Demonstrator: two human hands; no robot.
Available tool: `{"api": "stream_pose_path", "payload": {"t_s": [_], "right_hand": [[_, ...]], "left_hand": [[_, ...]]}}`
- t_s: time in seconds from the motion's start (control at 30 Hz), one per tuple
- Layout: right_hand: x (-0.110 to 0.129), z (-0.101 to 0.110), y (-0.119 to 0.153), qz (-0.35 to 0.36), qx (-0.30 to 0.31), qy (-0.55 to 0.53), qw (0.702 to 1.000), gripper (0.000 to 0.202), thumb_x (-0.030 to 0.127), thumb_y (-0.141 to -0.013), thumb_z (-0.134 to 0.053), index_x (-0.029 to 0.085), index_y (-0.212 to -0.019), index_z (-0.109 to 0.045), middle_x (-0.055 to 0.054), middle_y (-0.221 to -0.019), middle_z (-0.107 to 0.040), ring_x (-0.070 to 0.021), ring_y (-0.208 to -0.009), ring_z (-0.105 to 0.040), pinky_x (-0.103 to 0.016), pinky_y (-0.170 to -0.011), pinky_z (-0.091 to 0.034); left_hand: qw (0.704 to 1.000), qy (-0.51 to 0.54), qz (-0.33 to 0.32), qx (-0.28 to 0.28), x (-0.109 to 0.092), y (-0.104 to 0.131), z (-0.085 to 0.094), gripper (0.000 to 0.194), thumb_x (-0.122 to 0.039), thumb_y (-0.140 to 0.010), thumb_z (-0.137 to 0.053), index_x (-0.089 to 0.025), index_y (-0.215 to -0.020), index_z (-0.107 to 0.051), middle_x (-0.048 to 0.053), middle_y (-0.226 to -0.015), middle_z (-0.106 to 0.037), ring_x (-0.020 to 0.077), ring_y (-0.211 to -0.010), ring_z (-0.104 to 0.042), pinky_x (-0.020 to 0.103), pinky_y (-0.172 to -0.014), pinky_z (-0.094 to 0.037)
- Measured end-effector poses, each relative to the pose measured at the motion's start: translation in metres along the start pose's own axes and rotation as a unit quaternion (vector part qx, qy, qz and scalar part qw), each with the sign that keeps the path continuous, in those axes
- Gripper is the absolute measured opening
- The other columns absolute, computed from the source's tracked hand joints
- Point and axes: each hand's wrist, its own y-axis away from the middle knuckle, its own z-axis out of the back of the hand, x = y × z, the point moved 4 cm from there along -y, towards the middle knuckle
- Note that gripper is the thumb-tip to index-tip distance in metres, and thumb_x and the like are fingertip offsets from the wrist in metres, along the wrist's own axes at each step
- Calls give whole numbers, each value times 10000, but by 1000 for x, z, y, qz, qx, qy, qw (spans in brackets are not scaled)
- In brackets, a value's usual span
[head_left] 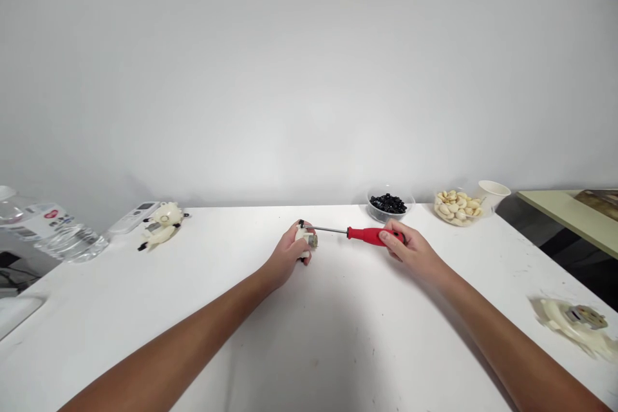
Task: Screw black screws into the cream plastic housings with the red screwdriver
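Observation:
My left hand (284,257) is closed around a small cream plastic housing with a motor (304,239), held just above or on the table; my fingers cover part of it. A black piece sits at the housing's upper end. My right hand (410,248) grips a red-handled screwdriver (364,235) by its rear end. Its metal shaft lies nearly level and points left, with the tip at or very close to the black piece; contact is too small to confirm.
Similar cream housings lie at the left (164,226) and, blurred, at the right edge (574,323). Along the back are a bowl of small black parts (387,204), a bowl of cream pieces (456,207) and a paper cup (493,192). A white remote (132,217) and water bottle (53,226) are left.

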Motion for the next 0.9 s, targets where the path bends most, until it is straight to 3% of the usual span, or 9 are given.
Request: {"api": "stream_pose_path", "payload": {"t_s": [0.1,0.17,0.33,0.43,0.5,0.57,0.7,0.8,0.9], "right_hand": [[-9,0,-4,-48,-8,33,998,573,685,-973,-506,212,-654,-448,34,-599,-356,-130,-548,-300,-299,-535,-203],[-10,-1,-4,-64,-14,10,998,571,706,-955,-518,214,-671,-468,38,-588,-358,-128,-534,-301,-296,-526,-200],[4,-4,2,-46,33,-63,996,431,631,-886,-695,265,-1090,-592,48,-680,-493,-132,-546,-384,-267,-511,-284],[11,-3,5,-4,24,-31,999,431,583,-900,-702,268,-1180,-616,-5,-849,-595,-155,-641,-480,-281,-561,-359],[10,-1,5,17,-3,-2,1000,392,574,-913,-685,255,-1137,-645,-19,-877,-608,-169,-681,-491,-288,-581,-356],[5,1,2,15,-24,26,999,373,598,-937,-634,226,-948,-653,1,-756,-543,-159,-635,-430,-290,-566,-301],[-10,1,-3,-69,-28,49,996,572,682,-981,-481,201,-679,-550,31,-587,-362,-134,-539,-302,-303,-544,-201],[-13,-2,-4,-104,-11,-20,994,538,697,-954,-527,212,-721,-530,47,-591,-337,-126,-525,-271,-297,-534,-170],[-7,-5,-3,-71,31,-108,991,406,644,-918,-642,251,-928,-540,67,-632,-364,-128,-539,-286,-279,-526,-194]], "left_hand": [[1000,-20,-3,8,-4,3,-2,225,-235,-789,-613,-225,-1003,-542,-6,-847,-527,139,-640,-472,277,-598,-442],[1000,-30,-3,1,-5,4,-2,240,-230,-780,-629,-229,-1008,-554,3,-857,-551,147,-671,-480,268,-605,-442],[999,-17,-2,-29,-4,3,1,257,-234,-775,-624,-229,-1025,-562,8,-864,-565,150,-671,-478,257,-581,-427],[1000,-11,-6,-29,-2,1,1,235,-218,-790,-587,-230,-1022,-553,-4,-863,-545,137,-639,-469,272,-590,-436],[1000,-14,-4,-25,-1,1,1,227,-209,-792,-580,-233,-1016,-549,-11,-861,-538,132,-626,-466,276,-597,-437],[999,-20,-4,-27,-1,2,0,219,-214,-791,-593,-233,-1005,-549,-8,-859,-539,134,-632,-460,272,-593,-428],[999,-41,-8,-30,-6,6,-5,229,-198,-766,-613,-230,-984,-550,-5,-825,-528,146,-666,-446,249,-575,-391],[998,-62,-11,-19,-11,8,-8,254,-158,-750,-592,-237,-985,-534,-26,-784,-497,137,-633,-404,241,-552,-353],[997,-72,-20,-28,-14,8,-6,247,-148,-753,-572,-240,-977,-522,-28,-790,-501,136,-633,-400,243,-554,-352]]}}
